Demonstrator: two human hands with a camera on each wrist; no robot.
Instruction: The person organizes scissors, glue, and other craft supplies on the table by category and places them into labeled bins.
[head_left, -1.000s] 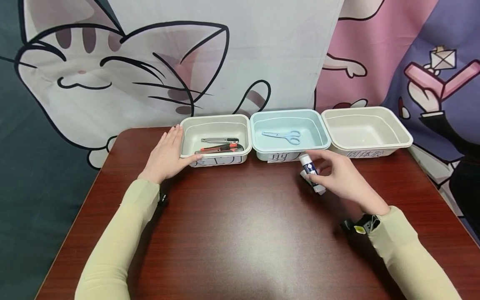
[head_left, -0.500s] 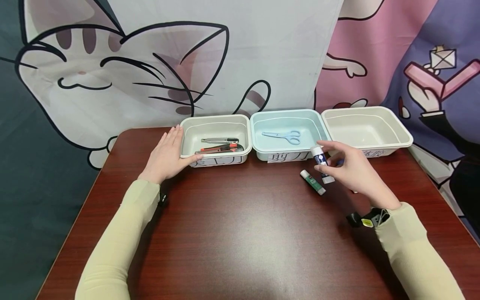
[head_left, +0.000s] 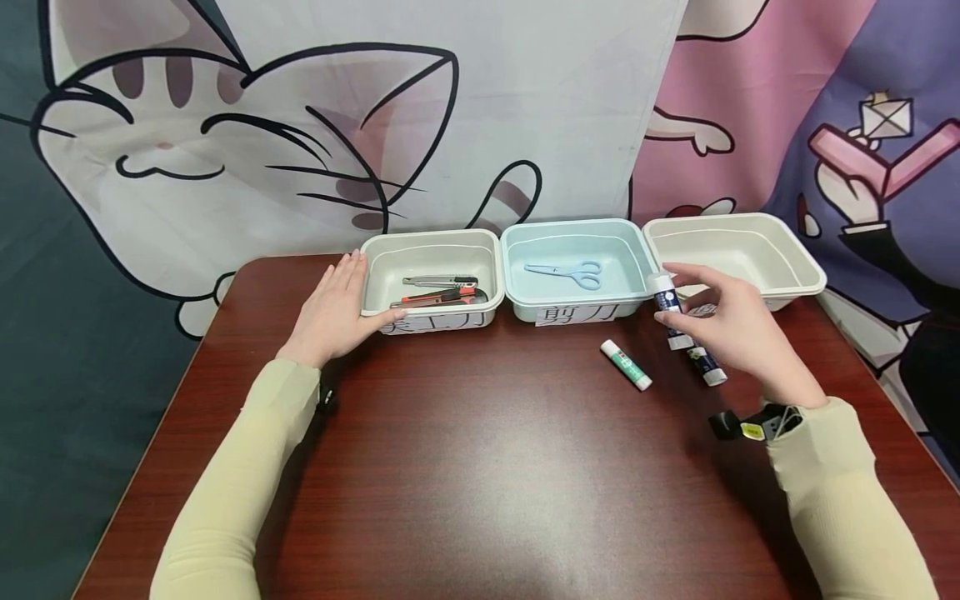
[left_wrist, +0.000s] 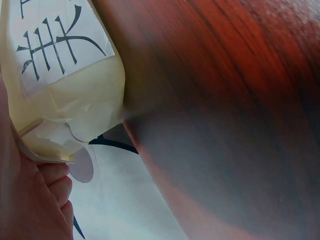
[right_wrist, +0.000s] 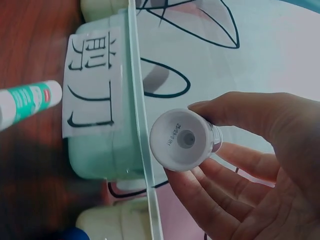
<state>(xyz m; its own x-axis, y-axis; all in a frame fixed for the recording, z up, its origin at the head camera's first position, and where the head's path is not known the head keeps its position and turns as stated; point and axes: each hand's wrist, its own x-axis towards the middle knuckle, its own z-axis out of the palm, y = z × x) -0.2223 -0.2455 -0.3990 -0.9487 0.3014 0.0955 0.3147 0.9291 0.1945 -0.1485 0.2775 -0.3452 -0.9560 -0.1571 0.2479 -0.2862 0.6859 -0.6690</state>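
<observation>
My right hand (head_left: 723, 321) pinches a dark blue and white glue stick (head_left: 669, 310) between thumb and fingers, in the air by the front corner where the light blue bin (head_left: 573, 242) meets the right cream bin (head_left: 738, 250). In the right wrist view, its round white end (right_wrist: 182, 140) faces the camera. Below the hand another dark blue glue stick (head_left: 707, 365) lies on the table, partly hidden. A green and white glue stick (head_left: 626, 365) lies to its left. My left hand (head_left: 330, 312) rests against the left cream bin (head_left: 431, 250), fingers straight along its side, thumb at the front rim.
Utility knives (head_left: 440, 296) lie in the left bin. Blue scissors (head_left: 562, 271) lie in the middle one. The bins stand in a row at the back of the brown table (head_left: 465, 467), with paper labels in front. A printed curtain (head_left: 555, 108) hangs behind.
My right hand has carried the blue glue stick right and away from me, uncovering the green one and then the other dark blue one on the table. My left hand stays put.
</observation>
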